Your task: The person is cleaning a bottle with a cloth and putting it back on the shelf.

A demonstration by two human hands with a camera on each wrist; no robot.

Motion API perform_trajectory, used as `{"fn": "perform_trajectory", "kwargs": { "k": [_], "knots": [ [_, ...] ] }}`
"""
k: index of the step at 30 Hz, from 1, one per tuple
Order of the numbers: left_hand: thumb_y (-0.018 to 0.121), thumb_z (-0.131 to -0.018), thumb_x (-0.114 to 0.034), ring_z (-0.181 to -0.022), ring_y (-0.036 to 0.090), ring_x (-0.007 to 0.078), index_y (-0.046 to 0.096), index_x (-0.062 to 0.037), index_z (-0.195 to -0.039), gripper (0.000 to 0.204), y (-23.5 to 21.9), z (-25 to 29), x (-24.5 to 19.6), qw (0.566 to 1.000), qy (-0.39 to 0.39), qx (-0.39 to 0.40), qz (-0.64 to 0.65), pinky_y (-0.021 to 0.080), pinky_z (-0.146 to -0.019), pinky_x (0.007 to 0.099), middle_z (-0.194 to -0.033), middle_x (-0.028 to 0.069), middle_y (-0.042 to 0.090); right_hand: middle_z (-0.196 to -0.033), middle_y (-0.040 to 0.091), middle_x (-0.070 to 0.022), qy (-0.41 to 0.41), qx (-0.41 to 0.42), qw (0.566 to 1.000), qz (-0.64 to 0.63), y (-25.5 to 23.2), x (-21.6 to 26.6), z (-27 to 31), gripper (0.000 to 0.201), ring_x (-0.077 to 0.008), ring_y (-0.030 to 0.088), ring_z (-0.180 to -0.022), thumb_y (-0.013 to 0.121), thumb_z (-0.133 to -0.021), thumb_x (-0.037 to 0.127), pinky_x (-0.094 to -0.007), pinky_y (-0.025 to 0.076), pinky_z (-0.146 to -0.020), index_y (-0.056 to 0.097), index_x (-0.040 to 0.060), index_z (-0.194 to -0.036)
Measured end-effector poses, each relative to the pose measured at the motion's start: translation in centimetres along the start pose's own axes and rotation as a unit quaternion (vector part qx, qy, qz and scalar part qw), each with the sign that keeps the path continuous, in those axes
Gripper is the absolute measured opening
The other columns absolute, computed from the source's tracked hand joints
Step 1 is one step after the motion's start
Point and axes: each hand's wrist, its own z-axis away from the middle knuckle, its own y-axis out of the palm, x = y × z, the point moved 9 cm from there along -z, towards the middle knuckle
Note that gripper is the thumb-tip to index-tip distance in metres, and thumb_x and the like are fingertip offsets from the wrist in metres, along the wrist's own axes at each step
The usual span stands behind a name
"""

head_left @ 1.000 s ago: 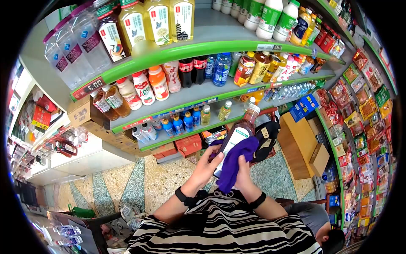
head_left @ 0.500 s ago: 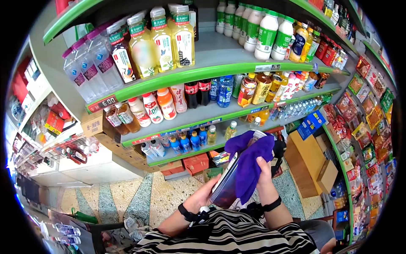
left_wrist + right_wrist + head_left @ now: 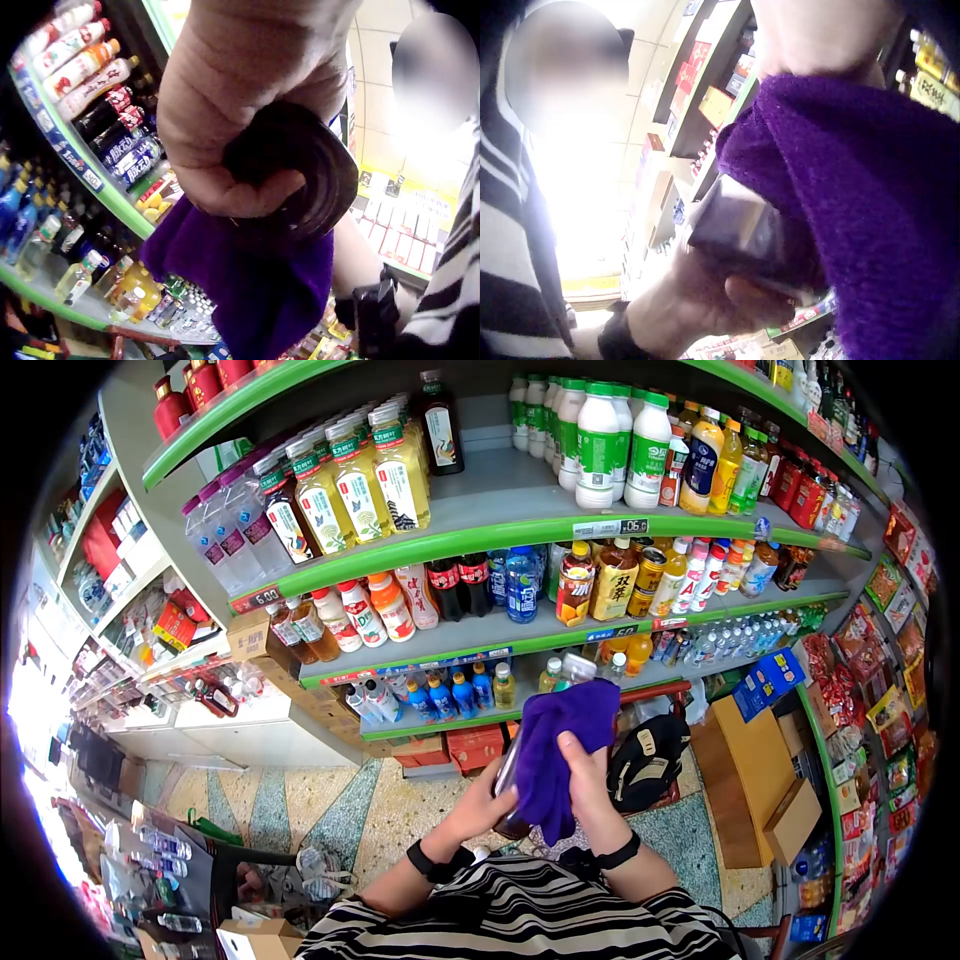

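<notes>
A dark bottle [image 3: 330,180] is held tilted in front of the body, its cap end away and mostly covered by a purple cloth [image 3: 556,745]. The left hand [image 3: 482,805] grips the bottle near its base; in the left wrist view the thumb and fingers of the left hand [image 3: 247,127] curl round the base. The right hand [image 3: 592,785] holds the purple cloth against the bottle's side, thumb on top. In the right wrist view the cloth [image 3: 885,180] hides most of the right hand's fingers, and the bottle's squared lower part [image 3: 739,225] shows.
Green-edged shelves [image 3: 500,548] with rows of drinks stand ahead. Below them are red boxes [image 3: 472,748] and a black backpack [image 3: 648,762]. Cardboard boxes [image 3: 735,785] and hanging snack packs [image 3: 890,710] are at the right; a white counter [image 3: 250,735] stands left.
The cloth has moved from the bottle's upper part down over its side, with the right hand. The bottle has turned and sits a little further left. The head view has shifted.
</notes>
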Motion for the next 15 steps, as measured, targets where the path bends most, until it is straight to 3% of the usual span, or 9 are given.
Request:
{"fn": "perform_trajectory", "kwargs": {
  "k": [2, 5, 9, 13, 14, 15],
  "knots": [
    [0.052, -0.096, -0.023, -0.116, 0.048, 0.0184, 0.034, 0.0031, -0.135, 0.051, 0.1, -1.3, 1.2, 0.999, 0.031, -0.024, 0.037, 0.040, -0.098, 0.0311, -0.126, 0.0143, 0.051, -0.121, 0.056, -0.0069, -0.023, 0.055, 0.997, 0.040, 0.0, -0.3, 0.4, 0.046, -0.0163, 0.056, -0.108, 0.062, -0.086, 0.001, -0.0310, 0.045, -0.095, 0.045, -0.0003, -0.129],
    [0.049, -0.098, -0.024, -0.116, 0.048, 0.0182, 0.033, 0.0013, -0.129, 0.043, 0.0, -1.8, -0.1, 0.995, 0.071, -0.061, 0.042, 0.040, -0.097, 0.0296, -0.126, 0.0139, 0.050, -0.122, 0.056, -0.0077, -0.021, 0.099, 0.993, 0.052, 0.5, -0.6, 1.8, 0.049, -0.0167, 0.055, -0.110, 0.064, -0.084, -0.001, -0.0319, 0.043, -0.098, 0.045, -0.0002, -0.129],
    [0.046, -0.099, -0.027, -0.114, 0.051, 0.0224, 0.032, 0.0000, -0.124, 0.040, 1.6, -2.3, -2.5, 0.992, 0.057, -0.031, -0.108, 0.042, -0.094, 0.0315, -0.121, 0.0198, 0.051, -0.119, 0.058, -0.0082, -0.060, 0.127, 0.988, 0.062, 0.3, 0.6, 2.5, 0.044, -0.0172, 0.057, -0.109, 0.062, -0.085, -0.003, -0.0312, 0.044, -0.097, 0.046, -0.0017, -0.126],
    [0.052, -0.095, -0.029, -0.119, 0.051, 0.0262, 0.025, 0.0016, -0.136, 0.058, 3.1, -2.1, -5.0, 0.967, 0.173, -0.081, -0.168, 0.040, -0.098, 0.0345, -0.125, 0.0243, 0.049, -0.115, 0.060, -0.0087, -0.135, 0.144, 0.976, 0.096, -0.6, 0.9, 3.6, 0.037, -0.0172, 0.058, -0.108, 0.058, -0.088, -0.001, -0.0319, 0.044, -0.096, 0.048, -0.0030, -0.124],
    [0.062, -0.089, -0.026, -0.121, 0.049, 0.0253, 0.021, 0.0011, -0.141, 0.072, 3.0, -2.7, -3.5, 0.989, 0.111, -0.069, -0.075, 0.038, -0.101, 0.0355, -0.127, 0.0236, 0.048, -0.111, 0.063, -0.0089, -0.153, 0.113, 0.973, 0.129, -1.5, 0.8, 3.9, 0.029, -0.0195, 0.060, -0.103, 0.055, -0.087, -0.001, -0.0352, 0.044, -0.094, 0.056, -0.0005, -0.116],
    [0.064, -0.087, -0.025, -0.121, 0.048, 0.0246, 0.021, 0.0010, -0.141, 0.074, 3.1, -2.7, -3.7, 0.990, 0.102, -0.070, -0.073, 0.037, -0.101, 0.0354, -0.128, 0.0226, 0.048, -0.108, 0.064, -0.0088, -0.166, 0.129, 0.965, 0.157, -1.7, 0.5, 4.0, 0.027, -0.0209, 0.061, -0.101, 0.056, -0.085, 0.000, -0.0362, 0.044, -0.094, 0.059, 0.0008, -0.112]
  ]
}}
